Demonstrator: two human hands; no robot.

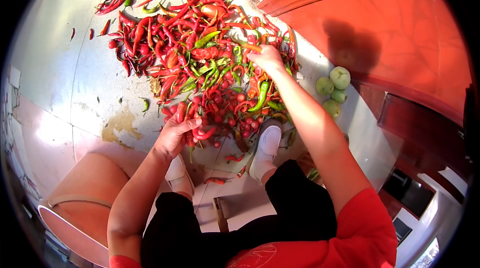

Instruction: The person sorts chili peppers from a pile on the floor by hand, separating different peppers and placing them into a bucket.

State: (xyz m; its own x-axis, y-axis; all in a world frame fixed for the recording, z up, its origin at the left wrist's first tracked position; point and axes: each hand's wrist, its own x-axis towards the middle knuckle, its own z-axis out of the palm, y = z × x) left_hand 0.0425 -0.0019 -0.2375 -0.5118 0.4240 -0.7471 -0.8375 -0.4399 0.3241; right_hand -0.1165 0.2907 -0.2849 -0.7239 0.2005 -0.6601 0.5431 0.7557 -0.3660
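Note:
A wide heap of chili peppers (170, 43), mostly red with some green and orange, is spread on the floor. My left hand (172, 135) is closed around a few red chili peppers (204, 133) at the near left edge of the heap. Reaching to the far right side of the heap, my right hand (267, 59) has its fingers closed on an orange-green chili pepper (251, 46). A green chili pepper (261, 96) lies below my right wrist. Small round red peppers (216, 110) are gathered at the near side, close to my shoes.
Several pale green round fruits or vegetables (340, 77) sit right of the heap, beside a red wooden surface (370, 23). A large tan container (90, 183) stands at lower left. My white shoes (270, 140) touch the heap's near edge. Loose peppers (215, 180) lie between them.

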